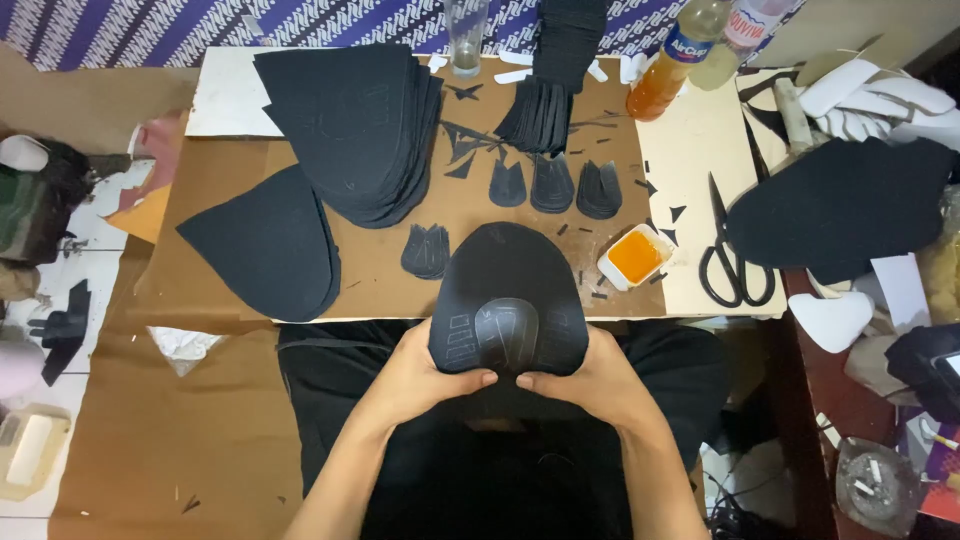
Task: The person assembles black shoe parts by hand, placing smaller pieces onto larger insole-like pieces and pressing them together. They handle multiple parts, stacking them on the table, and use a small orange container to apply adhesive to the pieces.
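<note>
The hands' (510,378) fingers are hidden beneath the black fabric piece (508,290).

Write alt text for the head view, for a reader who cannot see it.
Both hands, left hand and right hand, hold a dark dome-shaped cut piece over the lap. Beyond it, a brown-covered table holds stacked dark pieces, scissors and an orange glue tub.

bare board (380,270) ahead, glue tub (634,257), scissors (733,250) rightward

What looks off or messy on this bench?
Small black offcuts lie scattered across the brown board. The open glue tub sits near its front edge. Both hands grip the black piece.
</note>
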